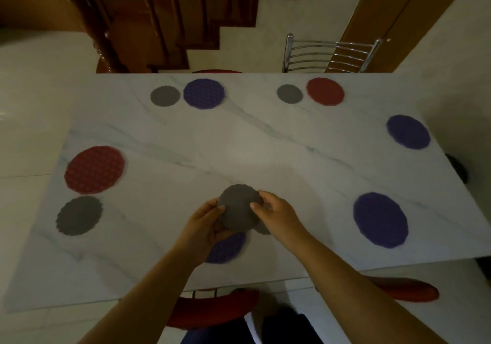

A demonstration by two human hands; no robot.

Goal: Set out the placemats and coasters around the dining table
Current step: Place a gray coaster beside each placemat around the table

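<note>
Grey scalloped round coaster (239, 209) is held just above the white marble tabletop (265, 144), close to the near edge. The left hand (204, 226) grips the lower-left rim with fingers curled under it. The right hand (276, 210) pinches the right rim, thumb on top. A second grey edge (261, 228) peeks out below the right hand, probably another coaster in a small stack; count unclear. Straight below the hands lies a purple patterned round placemat (225, 248), mostly hidden. The coaster looks thin, light and a bit floppy, likely felt or silicone, and not fragile. Stacked pieces may cling, so peel the top one off by its rim with a thumb-and-finger pinch. Once flat on smooth marble it has little edge to catch, so place it right first time. The large purple round placemat (380, 220) at near right has no coaster beside it yet.
</note>
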